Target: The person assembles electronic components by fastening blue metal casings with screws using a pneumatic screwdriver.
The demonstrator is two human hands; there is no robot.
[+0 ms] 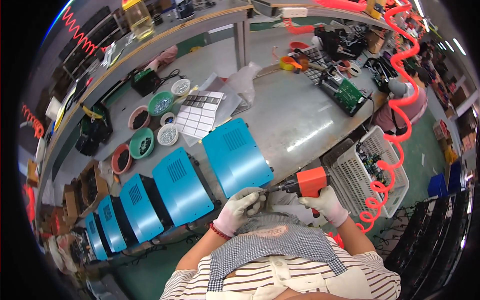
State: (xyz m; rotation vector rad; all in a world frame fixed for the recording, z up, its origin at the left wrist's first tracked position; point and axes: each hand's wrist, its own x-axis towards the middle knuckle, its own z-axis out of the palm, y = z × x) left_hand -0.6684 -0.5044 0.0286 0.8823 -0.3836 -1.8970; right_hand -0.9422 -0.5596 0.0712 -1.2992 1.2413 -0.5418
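My right hand (325, 204), in a white glove, grips a red and black power screwdriver (309, 183) whose bit end points left. Close to its tip is my gloved left hand (243, 206), fingers pinched together; anything between them is too small to make out. Just beyond my left hand lies a blue casing (236, 157) with a vent grille, at the table's near edge. More blue casings (182, 187) of the same kind stand in a row to the left. Small bowls with screws and dark parts, among them a green bowl (161, 103) and a white bowl (167, 135), stand behind the row.
White sheets with a dark grid (199, 112) and plastic bags lie behind the casings. A coiled red air hose (400, 100) hangs at the right, beside a white plastic basket (395, 192) of parts. A person (402, 107) sits at the far right. A shelf (150, 40) runs above the table's back.
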